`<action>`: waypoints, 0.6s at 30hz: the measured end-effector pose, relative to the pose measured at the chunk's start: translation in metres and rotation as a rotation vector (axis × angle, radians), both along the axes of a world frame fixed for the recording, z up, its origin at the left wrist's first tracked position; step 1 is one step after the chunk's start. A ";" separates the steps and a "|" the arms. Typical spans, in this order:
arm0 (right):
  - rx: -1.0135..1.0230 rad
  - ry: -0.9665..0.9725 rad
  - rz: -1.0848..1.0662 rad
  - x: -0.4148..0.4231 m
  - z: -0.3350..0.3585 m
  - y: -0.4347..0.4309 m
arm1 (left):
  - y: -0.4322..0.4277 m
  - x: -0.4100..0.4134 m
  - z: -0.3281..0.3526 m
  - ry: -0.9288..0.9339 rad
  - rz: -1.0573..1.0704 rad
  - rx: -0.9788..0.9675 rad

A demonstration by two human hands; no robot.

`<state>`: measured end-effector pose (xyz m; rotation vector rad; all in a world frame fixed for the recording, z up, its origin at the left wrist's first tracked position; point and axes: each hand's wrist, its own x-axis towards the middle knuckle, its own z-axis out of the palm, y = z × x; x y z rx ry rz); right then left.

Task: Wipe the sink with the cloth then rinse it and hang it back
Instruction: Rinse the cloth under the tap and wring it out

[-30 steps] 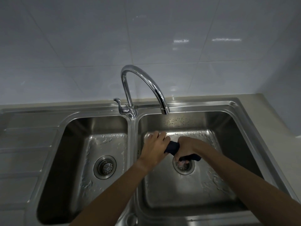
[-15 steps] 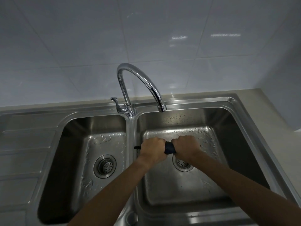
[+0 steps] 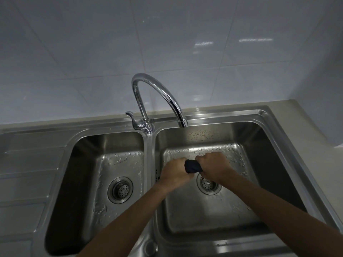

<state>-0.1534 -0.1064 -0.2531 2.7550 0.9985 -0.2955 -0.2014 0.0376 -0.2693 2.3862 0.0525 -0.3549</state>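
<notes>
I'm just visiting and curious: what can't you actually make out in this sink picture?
Most of the cloth: head view, buried in the left hand and right hand.
Part of the right drain: head view, under the right hand.
Any hanging spot: beyond the frame edges.
Drips from the cloth: too small, too dim.

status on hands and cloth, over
Hands: left hand and right hand both grip the dark cloth, bunched between them over the right basin. No water visible from tap. Nothing in the way.

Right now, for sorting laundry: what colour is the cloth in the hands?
The cloth is dark navy; head view.
</notes>
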 end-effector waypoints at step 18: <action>0.400 1.390 -0.516 0.015 0.024 -0.004 | 0.007 0.018 0.008 -0.670 -0.375 0.488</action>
